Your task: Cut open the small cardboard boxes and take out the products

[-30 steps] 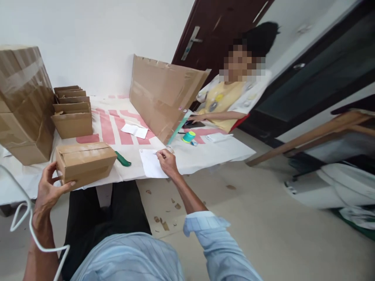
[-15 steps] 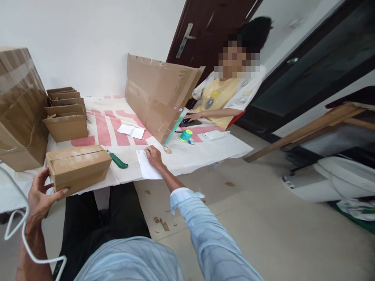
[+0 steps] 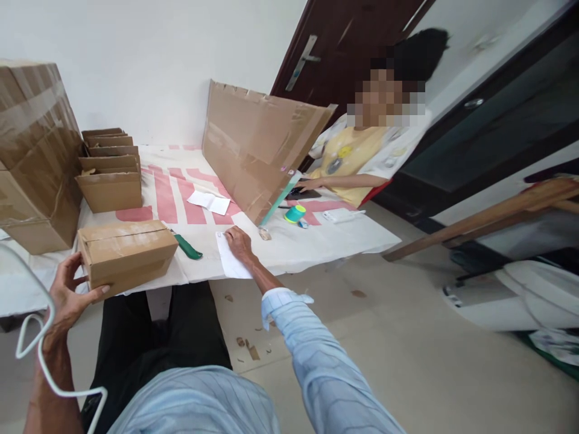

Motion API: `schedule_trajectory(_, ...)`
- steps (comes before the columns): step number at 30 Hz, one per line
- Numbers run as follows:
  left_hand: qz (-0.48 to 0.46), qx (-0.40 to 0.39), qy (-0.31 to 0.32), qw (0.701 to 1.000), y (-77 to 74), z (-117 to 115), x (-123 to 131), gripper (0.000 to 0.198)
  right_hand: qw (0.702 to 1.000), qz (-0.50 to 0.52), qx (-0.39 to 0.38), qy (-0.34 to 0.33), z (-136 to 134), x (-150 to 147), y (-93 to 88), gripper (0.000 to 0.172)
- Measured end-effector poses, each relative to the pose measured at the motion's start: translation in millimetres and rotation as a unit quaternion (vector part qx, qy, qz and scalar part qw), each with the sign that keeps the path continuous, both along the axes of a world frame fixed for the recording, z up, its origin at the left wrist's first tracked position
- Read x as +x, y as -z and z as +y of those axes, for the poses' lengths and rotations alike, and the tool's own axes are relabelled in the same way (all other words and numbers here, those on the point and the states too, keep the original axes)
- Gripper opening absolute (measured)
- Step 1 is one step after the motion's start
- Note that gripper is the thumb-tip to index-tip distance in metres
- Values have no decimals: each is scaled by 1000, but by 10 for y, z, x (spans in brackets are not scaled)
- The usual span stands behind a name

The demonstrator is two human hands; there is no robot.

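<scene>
A closed cardboard box [image 3: 129,256] lies at the near left edge of the table. My left hand [image 3: 75,292] grips its left end, thumb along the lower front and fingers on the end face. My right hand [image 3: 239,244] rests, fingers curled, on a white sheet of paper [image 3: 231,265] at the table's front edge. The fingertips are hard to make out, but they seem closed on the sheet. Between box and paper lies a green-handled cutter [image 3: 187,247]. A folded white paper [image 3: 208,202] sits farther back.
Several open cardboard boxes [image 3: 111,193] stand in a row behind, beside a large taped carton [image 3: 34,157]. An upright cardboard panel [image 3: 266,144] divides the table. Beyond it a person [image 3: 348,157] sits near a teal-and-yellow roll [image 3: 295,213]. A white cable [image 3: 43,337] hangs at left.
The view has shifted slightly, so the scene sits a little farther right. Both hands keep their places on the box and the paper.
</scene>
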State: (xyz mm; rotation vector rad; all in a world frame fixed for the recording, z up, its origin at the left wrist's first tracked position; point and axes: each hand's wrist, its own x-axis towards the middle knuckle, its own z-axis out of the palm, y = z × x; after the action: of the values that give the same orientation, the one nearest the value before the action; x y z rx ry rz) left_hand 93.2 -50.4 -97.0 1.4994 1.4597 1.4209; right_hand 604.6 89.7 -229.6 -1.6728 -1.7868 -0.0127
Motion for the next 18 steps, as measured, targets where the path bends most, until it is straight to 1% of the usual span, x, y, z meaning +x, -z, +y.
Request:
schedule_trajectory(5, -1, -8, -1, 1000, -24, -18, 8, 99, 1000, -9, -17, -18, -28, -15, 8, 24)
schedule_trajectory(8, -3, -5, -1, 1000, -14, -8, 3, 98, 999, -2, -31, -23, -25, 5, -9, 25)
schedule_trajectory(13, -9, 3, -5, 1000, 32, 19, -12, 98, 997, 35, -69, -4, 59, 61, -67, 28)
schedule_trajectory(18, -11, 0, -5, 1000, 61, 16, -24, 96, 992, 69, -106, 18, 152, 70, -120, 24)
